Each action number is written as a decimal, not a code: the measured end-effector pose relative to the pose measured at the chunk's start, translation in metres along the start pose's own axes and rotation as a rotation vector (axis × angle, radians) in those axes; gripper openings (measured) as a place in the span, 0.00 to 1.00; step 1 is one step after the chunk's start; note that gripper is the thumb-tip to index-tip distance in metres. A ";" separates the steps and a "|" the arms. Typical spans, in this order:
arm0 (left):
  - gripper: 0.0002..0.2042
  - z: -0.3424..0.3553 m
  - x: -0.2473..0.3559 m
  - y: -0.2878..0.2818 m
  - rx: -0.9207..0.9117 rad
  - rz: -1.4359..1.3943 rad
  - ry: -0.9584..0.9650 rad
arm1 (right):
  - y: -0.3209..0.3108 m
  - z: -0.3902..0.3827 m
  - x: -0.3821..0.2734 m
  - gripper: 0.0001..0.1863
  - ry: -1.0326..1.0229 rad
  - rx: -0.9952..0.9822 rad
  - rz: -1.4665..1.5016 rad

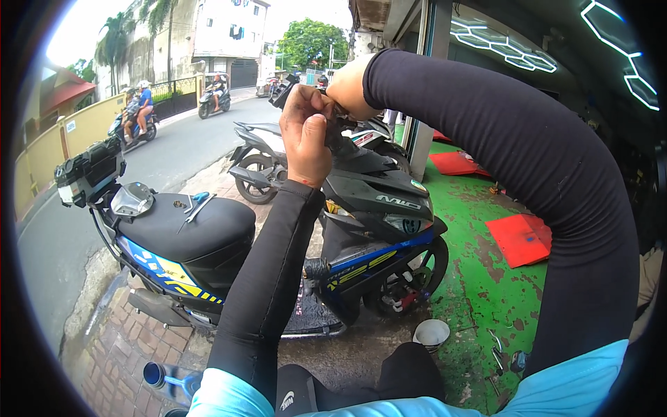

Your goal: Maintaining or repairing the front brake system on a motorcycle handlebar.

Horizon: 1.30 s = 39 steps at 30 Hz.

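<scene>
A small dark part, too hidden to identify, sits high above the front of the black scooter, pinched between both hands at face height, probably so it can be seen closely. The left hand has its fingers curled shut around the part from below; the right hand closes on it from above, wrist bent over. On the scooter's seat, near its rear edge, lie a wrench and small hardware, likely parked within reach. A white cup stands on the green floor beside the front wheel, with red mats farther right.
</scene>
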<state>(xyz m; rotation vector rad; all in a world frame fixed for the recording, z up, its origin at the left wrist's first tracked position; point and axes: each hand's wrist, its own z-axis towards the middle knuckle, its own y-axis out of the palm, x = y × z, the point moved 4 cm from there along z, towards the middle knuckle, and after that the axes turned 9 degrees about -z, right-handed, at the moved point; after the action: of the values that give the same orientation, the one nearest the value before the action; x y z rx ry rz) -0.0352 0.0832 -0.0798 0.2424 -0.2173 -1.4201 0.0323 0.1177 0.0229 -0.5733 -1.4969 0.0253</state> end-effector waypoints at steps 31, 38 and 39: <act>0.16 -0.006 0.007 -0.008 -0.022 0.043 -0.091 | 0.095 -0.072 -0.041 0.17 0.387 0.478 0.713; 0.16 -0.006 0.007 -0.008 -0.024 0.043 -0.102 | 0.110 -0.067 -0.048 0.16 0.436 0.629 0.856; 0.16 -0.006 0.007 -0.008 -0.022 0.047 -0.100 | 0.110 -0.066 -0.049 0.16 0.446 0.644 0.859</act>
<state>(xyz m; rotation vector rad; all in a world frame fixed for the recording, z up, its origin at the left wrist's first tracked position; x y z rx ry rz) -0.0398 0.0755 -0.0873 0.1479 -0.2873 -1.3889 0.1257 0.1730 -0.0615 -0.5960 -0.6587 0.9487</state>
